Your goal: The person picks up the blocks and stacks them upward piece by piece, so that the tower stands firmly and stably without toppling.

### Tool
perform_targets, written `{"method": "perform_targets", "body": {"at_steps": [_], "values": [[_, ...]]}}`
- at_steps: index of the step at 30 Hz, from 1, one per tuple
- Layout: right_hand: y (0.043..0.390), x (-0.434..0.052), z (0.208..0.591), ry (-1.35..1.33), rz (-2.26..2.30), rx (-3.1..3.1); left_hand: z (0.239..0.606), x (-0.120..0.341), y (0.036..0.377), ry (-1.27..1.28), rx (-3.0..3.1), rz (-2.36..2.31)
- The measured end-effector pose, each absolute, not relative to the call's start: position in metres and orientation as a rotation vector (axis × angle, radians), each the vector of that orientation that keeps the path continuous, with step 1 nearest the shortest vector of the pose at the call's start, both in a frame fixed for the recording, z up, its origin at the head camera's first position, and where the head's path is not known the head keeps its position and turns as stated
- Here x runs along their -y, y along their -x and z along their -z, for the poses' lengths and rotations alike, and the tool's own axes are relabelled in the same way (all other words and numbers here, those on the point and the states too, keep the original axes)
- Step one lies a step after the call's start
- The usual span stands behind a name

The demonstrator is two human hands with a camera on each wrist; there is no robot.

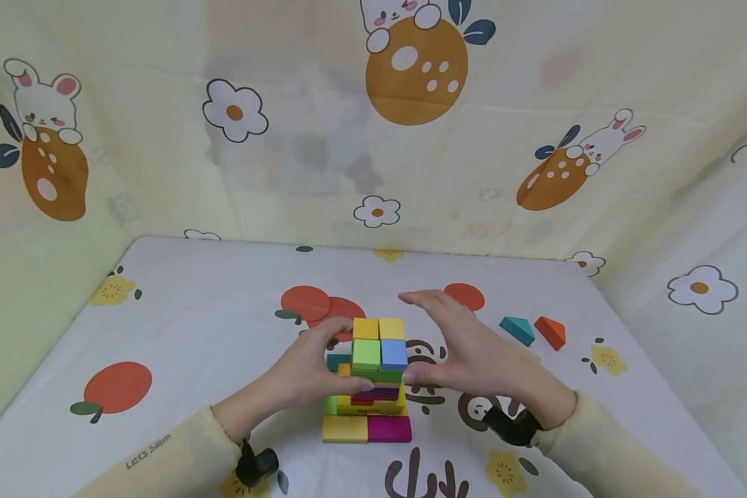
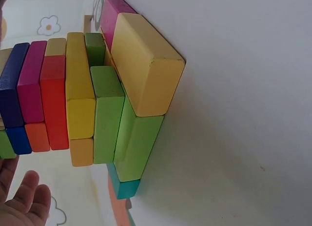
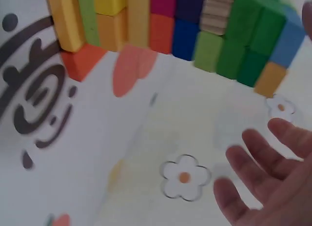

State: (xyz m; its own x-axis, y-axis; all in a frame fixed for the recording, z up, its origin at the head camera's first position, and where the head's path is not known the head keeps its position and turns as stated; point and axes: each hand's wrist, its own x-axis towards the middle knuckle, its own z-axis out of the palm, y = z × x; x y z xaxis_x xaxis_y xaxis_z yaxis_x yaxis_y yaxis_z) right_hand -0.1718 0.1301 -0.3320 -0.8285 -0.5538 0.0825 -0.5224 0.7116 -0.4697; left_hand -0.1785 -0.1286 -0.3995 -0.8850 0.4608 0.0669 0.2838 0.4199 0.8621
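Observation:
A tower of coloured wooden blocks (image 1: 373, 377) stands at the middle of the table, on a yellow block (image 1: 345, 429) and a magenta block (image 1: 389, 429). Its top layer shows green (image 1: 366, 353), blue (image 1: 394, 353) and two yellow squares. My left hand (image 1: 308, 366) cups the tower's left side, fingers loosely bent near the top. My right hand (image 1: 467, 346) hovers just right of it, fingers straight, thumb close to the blocks. In the left wrist view the tower (image 2: 97, 99) lies sideways, with the fingers (image 2: 24, 201) beside it. In the right wrist view, the open fingers (image 3: 263, 187) stay apart from the tower (image 3: 185, 26).
A teal block (image 1: 517, 330) and an orange block (image 1: 550, 332) lie loose on the table to the right of my right hand. The table cloth (image 1: 180, 325) has fruit and flower prints. Printed curtains wall the table on three sides.

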Motion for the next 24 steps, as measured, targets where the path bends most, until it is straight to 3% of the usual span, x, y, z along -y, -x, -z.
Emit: {"method": "perform_targets", "body": {"at_steps": [24], "values": [[0.178, -0.125, 0.344, 0.909, 0.864, -2.715, 0.398, 0.128, 0.178, -0.640, -2.496, -1.441]]}}
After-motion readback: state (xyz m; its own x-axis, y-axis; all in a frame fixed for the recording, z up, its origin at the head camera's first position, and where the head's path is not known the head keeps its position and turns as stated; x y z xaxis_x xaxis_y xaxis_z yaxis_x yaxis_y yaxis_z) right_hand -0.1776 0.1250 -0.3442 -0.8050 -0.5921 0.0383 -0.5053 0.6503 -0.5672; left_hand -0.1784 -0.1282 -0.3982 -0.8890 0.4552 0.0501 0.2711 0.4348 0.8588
